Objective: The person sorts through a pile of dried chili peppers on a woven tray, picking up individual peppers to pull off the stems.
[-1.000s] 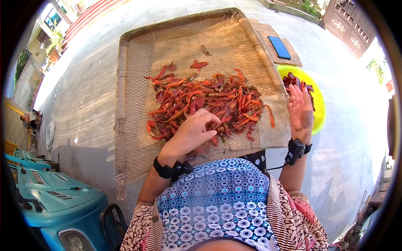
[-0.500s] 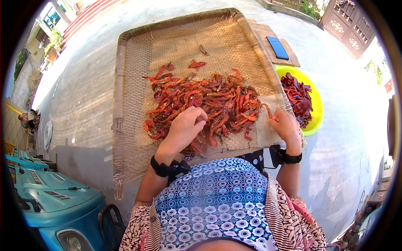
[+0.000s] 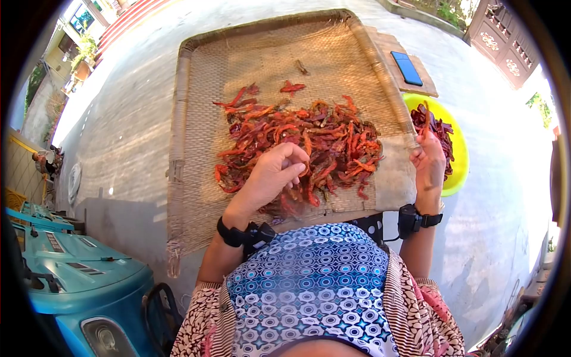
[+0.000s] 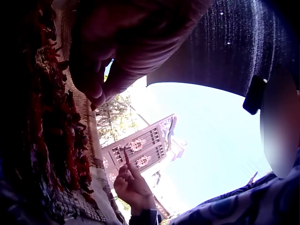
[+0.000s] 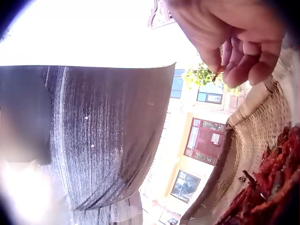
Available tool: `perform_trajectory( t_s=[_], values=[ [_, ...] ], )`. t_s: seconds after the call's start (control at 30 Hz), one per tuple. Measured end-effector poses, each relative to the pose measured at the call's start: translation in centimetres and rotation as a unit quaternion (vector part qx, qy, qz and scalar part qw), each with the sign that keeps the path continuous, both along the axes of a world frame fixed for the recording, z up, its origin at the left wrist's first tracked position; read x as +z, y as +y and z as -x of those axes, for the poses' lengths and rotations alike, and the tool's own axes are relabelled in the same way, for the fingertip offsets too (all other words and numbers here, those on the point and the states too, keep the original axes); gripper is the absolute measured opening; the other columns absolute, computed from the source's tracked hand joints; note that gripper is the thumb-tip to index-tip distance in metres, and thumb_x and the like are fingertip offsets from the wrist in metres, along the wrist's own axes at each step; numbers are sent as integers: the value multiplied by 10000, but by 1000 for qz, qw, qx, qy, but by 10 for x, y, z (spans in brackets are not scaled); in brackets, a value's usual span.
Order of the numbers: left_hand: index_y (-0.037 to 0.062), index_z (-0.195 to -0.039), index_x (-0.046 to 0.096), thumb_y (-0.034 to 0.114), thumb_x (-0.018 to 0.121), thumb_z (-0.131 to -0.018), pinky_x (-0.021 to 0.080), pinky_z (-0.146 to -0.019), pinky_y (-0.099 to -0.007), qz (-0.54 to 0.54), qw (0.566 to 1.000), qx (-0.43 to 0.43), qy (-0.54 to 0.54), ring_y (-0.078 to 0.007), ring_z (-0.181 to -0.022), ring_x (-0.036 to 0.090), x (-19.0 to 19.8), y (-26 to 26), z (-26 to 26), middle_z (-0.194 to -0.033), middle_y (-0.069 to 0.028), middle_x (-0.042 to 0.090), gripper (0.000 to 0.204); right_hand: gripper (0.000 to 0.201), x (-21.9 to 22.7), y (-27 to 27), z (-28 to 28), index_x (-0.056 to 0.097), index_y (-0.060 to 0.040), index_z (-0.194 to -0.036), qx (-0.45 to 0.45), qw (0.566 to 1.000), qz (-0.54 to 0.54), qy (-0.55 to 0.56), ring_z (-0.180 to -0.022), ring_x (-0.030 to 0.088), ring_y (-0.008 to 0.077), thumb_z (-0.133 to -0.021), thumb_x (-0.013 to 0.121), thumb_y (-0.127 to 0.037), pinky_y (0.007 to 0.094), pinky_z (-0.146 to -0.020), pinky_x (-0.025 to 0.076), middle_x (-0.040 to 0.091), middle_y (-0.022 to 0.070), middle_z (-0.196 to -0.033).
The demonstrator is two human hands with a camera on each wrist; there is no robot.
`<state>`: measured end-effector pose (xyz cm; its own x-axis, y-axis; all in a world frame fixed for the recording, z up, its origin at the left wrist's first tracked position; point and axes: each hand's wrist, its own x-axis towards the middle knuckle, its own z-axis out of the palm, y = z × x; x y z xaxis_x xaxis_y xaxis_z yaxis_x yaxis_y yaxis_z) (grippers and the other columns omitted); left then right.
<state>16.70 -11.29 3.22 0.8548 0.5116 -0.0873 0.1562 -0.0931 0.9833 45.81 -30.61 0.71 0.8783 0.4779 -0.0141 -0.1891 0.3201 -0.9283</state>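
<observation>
Dried red chili peppers (image 3: 333,140) lie in a loose heap on a woven mat (image 3: 238,59) with a raised rim. Over the heap's near side is my left hand (image 3: 270,178), thumb and fingertips together, pinching an orange-red chili (image 3: 307,143) that shows at the fingertips. My right hand (image 3: 429,163) pinches one thin chili (image 3: 426,116), which points up from its fingers. That hand is at the mat's right edge and overlaps a yellow bowl (image 3: 459,140) of darker red chilies (image 3: 443,134). In the right wrist view, only a small end of its chili (image 5: 216,75) shows.
A blue phone (image 3: 407,68) lies on a wooden board (image 3: 386,44) beyond the bowl. A few stray chilies (image 3: 292,87) lie above the heap. At the lower left stands a teal vehicle (image 3: 77,262). Pale paving (image 3: 119,154) surrounds the mat.
The right hand went from spread over the bowl to the single chili at the mat's right, then lifted it toward the bowl. The left hand's fingers closed on a chili from the heap.
</observation>
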Motion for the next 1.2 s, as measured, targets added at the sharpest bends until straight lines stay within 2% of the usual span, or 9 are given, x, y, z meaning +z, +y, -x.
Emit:
perform_trajectory(
  t_s=[0.03,0.13,0.27,0.4,0.6,0.73,0.87,0.97,1.2],
  values=[
    [61,-1072,583,67,568,-953,489,-577,-199,5,1000,1,-3,-54,-691,581,0,0,0,-832,9,603,121,302,2,-1,-8,584,-54,-1136,-18,994,-64,91,-665,572,88,-980,550,-310,242,-641,487,669,33,-996],
    [62,-1089,566,62,573,-948,487,-586,-197,16,1000,-11,-6,-56,-699,583,1,-1,-1,-840,7,601,141,324,14,-3,0,580,-49,-1163,16,987,-36,159,-689,571,82,-988,529,-317,242,-664,488,671,34,-1022],
    [58,-1054,554,52,588,-939,476,-596,-202,28,997,-73,16,-60,-704,581,7,-6,-2,-851,5,600,121,305,1,15,34,583,-58,-1196,194,978,77,-10,-648,553,80,-992,532,-279,218,-654,469,635,9,-877],
    [46,-997,558,33,598,-927,466,-606,-211,3,990,-140,32,-55,-713,575,7,-9,-2,-856,0,604,82,301,19,45,87,610,-29,-1132,382,902,164,-121,-660,540,60,-975,575,-284,213,-566,451,601,-1,-806],
    [42,-987,563,17,612,-909,469,-621,-218,-35,988,-149,11,-55,-728,570,-1,-3,0,-859,-4,605,96,253,19,64,113,616,-23,-1012,440,875,137,-148,-614,521,43,-966,594,-270,202,-543,427,589,-10,-769],
    [39,-1037,571,35,631,-900,468,-637,-213,-54,995,-80,1,-58,-730,563,3,-2,1,-855,-4,598,150,214,21,56,105,619,-60,-953,429,894,121,-35,-593,547,40,-970,594,-271,182,-534,423,606,-22,-748],
    [46,-1100,584,67,665,-884,466,-648,-219,-86,994,-55,28,-64,-737,551,11,0,4,-857,0,584,232,201,7,47,79,634,-71,-1017,257,960,104,-44,-575,543,52,-982,572,-259,191,-534,424,610,-19,-756],
    [37,-1078,594,70,675,-871,465,-650,-228,-111,989,-91,18,-71,-745,548,7,9,15,-870,-5,585,224,232,2,31,40,619,-58,-1090,156,987,-22,16,-619,537,50,-990,558,-259,213,-564,438,616,-7,-835],
    [50,-1037,620,102,681,-832,481,-704,-316,-238,931,-211,179,-189,-804,580,20,14,29,-889,-62,578,219,313,-12,3,-15,574,-56,-1200,39,944,-180,273,-718,584,75,-990,554,-286,256,-679,528,653,5,-1053]
  ],
)
